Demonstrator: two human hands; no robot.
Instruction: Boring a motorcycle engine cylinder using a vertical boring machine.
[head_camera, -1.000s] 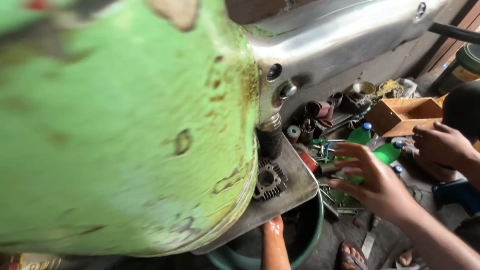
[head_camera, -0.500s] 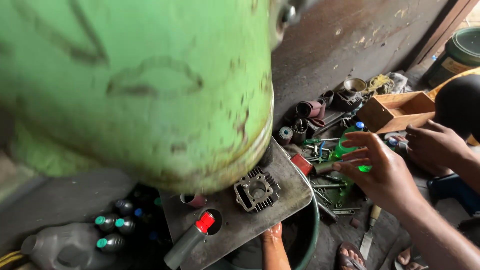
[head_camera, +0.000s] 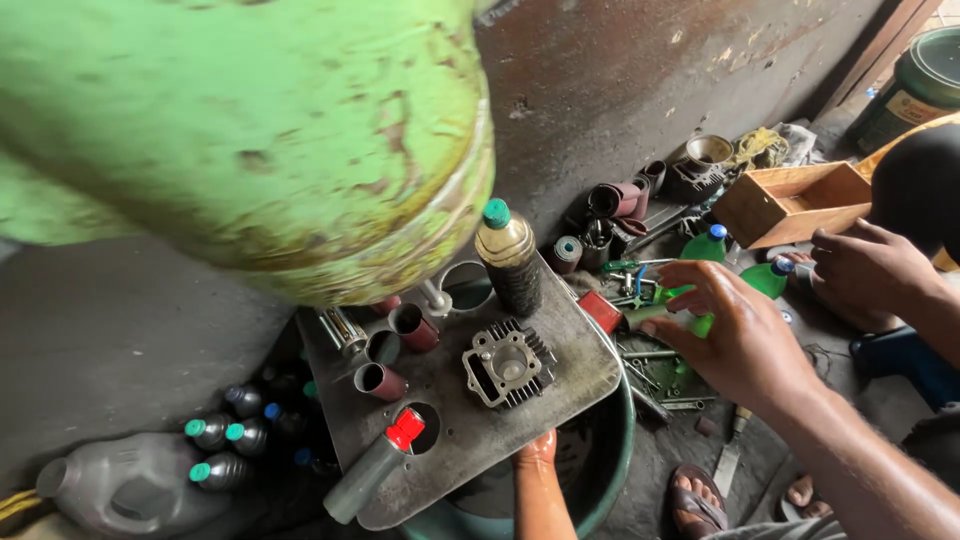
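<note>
Right hand (head_camera: 745, 335), right of centre in the frame: extended forward from the lower right, fingers spread and slightly curled, palm down, holding nothing. It hovers above a clutter of tools (head_camera: 650, 360) and a green plastic bottle (head_camera: 768, 280) on the floor; whether the fingertips touch anything cannot be told.

Left hand (head_camera: 540, 450), lower centre: only partly seen, gripping the near edge of a grey metal plate (head_camera: 560, 385) from below. The plate lies across the rim of a green basin (head_camera: 610, 470).

On the plate: a finned engine cylinder (head_camera: 508, 362) at its centre, an oil bottle with a green cap (head_camera: 508, 258) upright at the far edge, several short metal sleeves (head_camera: 385, 380) to the left, and a spray can with a red top (head_camera: 372, 470) lying tilted at the near left corner.

A second person's hand (head_camera: 868, 270) rests at the right edge, beyond the right hand, near a wooden box (head_camera: 790, 200).

A large green rounded body (head_camera: 250, 130), chipped and rust-stained, fills the upper left. Small capped bottles (head_camera: 225, 440) and a grey jug (head_camera: 130, 490) lie at the lower left.
</note>
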